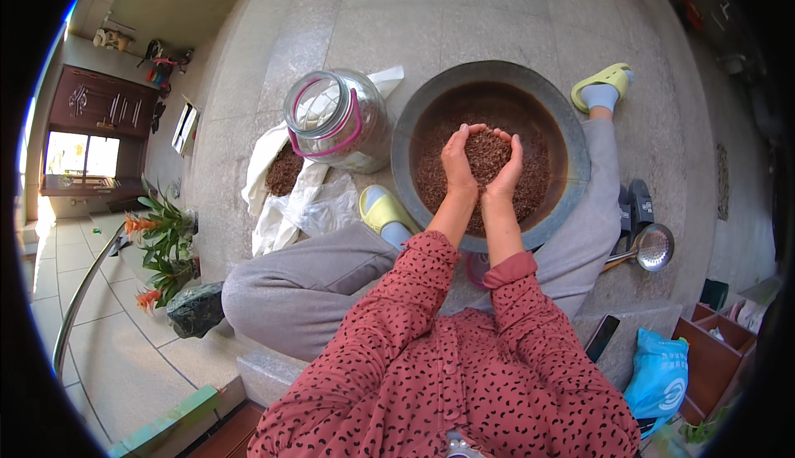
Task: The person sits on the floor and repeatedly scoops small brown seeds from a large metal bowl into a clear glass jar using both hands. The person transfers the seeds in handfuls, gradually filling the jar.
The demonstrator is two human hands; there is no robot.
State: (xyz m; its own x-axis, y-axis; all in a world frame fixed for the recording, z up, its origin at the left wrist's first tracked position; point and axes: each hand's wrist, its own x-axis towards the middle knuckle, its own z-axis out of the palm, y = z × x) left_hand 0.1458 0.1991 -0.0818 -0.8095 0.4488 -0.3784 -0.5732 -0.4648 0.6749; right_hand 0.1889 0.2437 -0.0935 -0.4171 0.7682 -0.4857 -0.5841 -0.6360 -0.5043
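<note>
My left hand (459, 161) and my right hand (507, 163) are cupped side by side, holding a heap of small reddish-brown grains (488, 155). They are over a wide grey metal basin (417, 104) between my legs, with more of the same loose material in it. Left of the basin stands a large glass jar (366, 119) with a pink carrying handle and an open mouth; some brown material shows through its side. Beside the jar, a white cloth sack (264, 166) lies spread with brown material (284, 171) in its opening.
A perforated metal skimmer (654, 247) lies right of my leg by dark slippers (640, 203). A phone (602, 337), a blue bag (658, 371) and a brown divided box (714, 358) are at the lower right. Potted plants (164, 247) and a dark rock (195, 310) are at the left.
</note>
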